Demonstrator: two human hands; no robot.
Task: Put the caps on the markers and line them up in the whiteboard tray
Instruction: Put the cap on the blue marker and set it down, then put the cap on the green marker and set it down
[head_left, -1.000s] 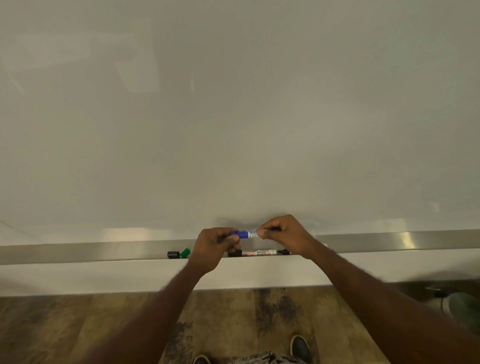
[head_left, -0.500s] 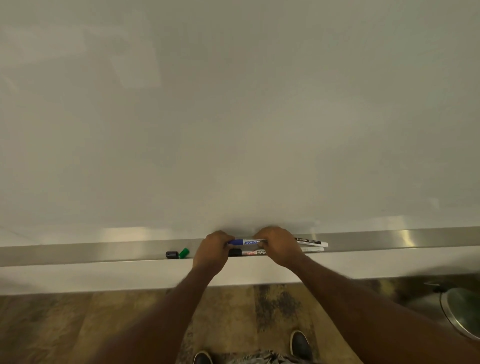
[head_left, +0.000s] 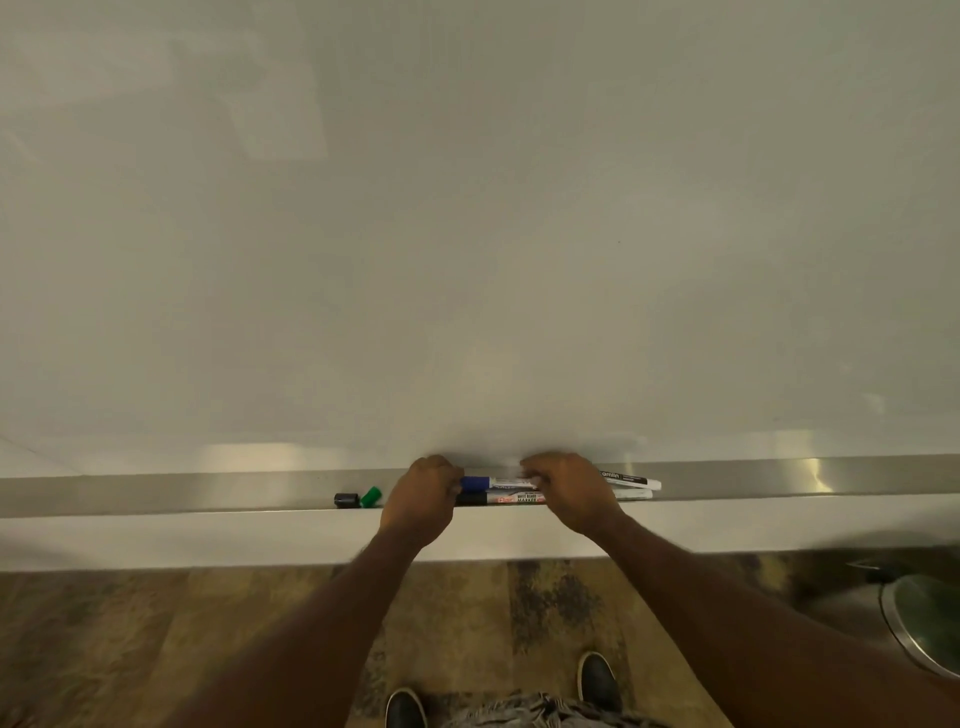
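A blue-capped marker (head_left: 493, 483) lies horizontal in the metal whiteboard tray (head_left: 208, 488), held at both ends: my left hand (head_left: 423, 499) grips its capped left end, my right hand (head_left: 566, 491) its right end. Just in front of it lies a black-capped marker (head_left: 506, 499) with a red label. Two white markers (head_left: 631, 480) stick out to the right from behind my right hand. A loose black cap (head_left: 347, 500) and a loose green cap (head_left: 371, 497) sit in the tray left of my hands.
The large whiteboard (head_left: 467, 234) fills the upper view. Below the tray runs a white ledge (head_left: 208, 538), then wooden floor with my shoes (head_left: 597, 680). A round metal bin (head_left: 924, 623) stands at the lower right.
Both hands have lowered the blue marker from above the tray down into it, behind the black-capped marker. The white markers at the right came into sight.
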